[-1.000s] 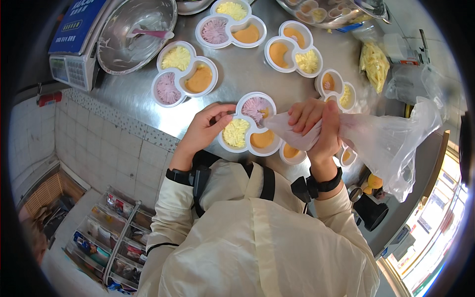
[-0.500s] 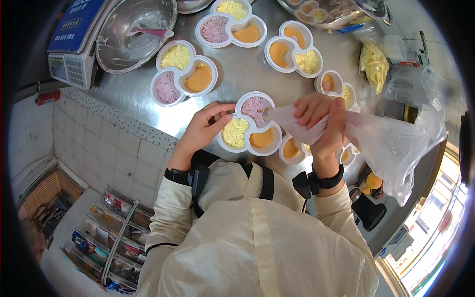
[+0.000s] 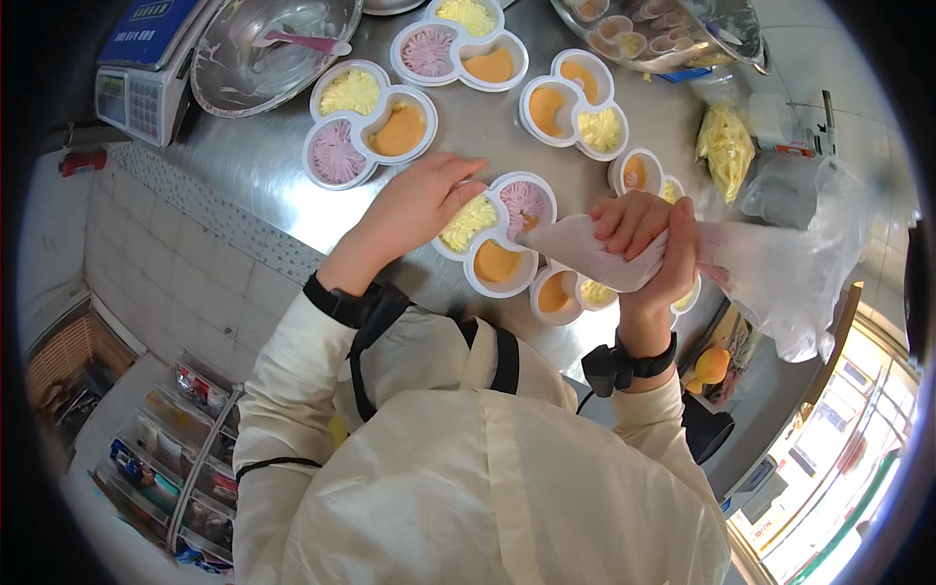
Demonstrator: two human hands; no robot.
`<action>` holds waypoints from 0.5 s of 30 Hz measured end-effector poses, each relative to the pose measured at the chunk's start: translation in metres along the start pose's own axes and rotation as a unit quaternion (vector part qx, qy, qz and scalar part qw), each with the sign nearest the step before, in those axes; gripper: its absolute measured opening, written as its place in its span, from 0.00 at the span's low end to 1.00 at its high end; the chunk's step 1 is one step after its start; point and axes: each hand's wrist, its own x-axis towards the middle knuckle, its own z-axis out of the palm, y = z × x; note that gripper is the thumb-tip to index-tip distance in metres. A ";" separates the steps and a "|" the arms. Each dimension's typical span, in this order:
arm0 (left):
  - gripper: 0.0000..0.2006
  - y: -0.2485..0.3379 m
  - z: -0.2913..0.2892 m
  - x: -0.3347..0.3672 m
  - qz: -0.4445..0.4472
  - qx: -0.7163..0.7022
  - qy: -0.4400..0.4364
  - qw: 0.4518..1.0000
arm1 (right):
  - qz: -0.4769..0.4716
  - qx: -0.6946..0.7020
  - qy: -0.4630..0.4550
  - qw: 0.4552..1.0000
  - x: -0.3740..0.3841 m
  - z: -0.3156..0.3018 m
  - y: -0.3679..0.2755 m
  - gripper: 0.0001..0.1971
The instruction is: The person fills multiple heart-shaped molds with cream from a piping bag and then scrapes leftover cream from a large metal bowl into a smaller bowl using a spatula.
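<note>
My right hand (image 3: 651, 244) squeezes a clear piping bag (image 3: 770, 268) filled with pale purple cream. Its tip points into the purple cup of a white three-cup tray (image 3: 495, 232) in front of me. That tray also holds a yellow swirl and an orange filling. My left hand (image 3: 414, 205) rests against the tray's left rim, fingers flat and close together. Another partly filled tray (image 3: 565, 291) sits under my right hand, half hidden.
Several filled three-cup trays (image 3: 366, 122) stand further back on the steel counter (image 3: 244, 166). A steel bowl with a pink spatula (image 3: 263, 49) and a blue scale (image 3: 141, 63) sit at the far left. A bag of yellow cream (image 3: 723, 146) lies at right.
My right hand has shifted the piping bag's tip left, onto the purple cup of the near tray. My left hand stays on the tray's rim.
</note>
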 end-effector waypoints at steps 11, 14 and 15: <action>0.17 -0.003 0.021 -0.088 -0.368 -0.336 -0.055 0.865 | -0.051 0.025 0.045 0.997 0.000 -0.019 0.000 0.24; 0.18 0.010 0.040 -0.068 -0.381 -0.365 -0.115 0.842 | -0.066 -0.009 0.046 0.997 -0.001 -0.017 0.004 0.24; 0.17 0.013 0.042 -0.063 -0.369 -0.338 -0.114 0.858 | -0.064 -0.003 0.045 0.997 -0.002 -0.016 0.005 0.25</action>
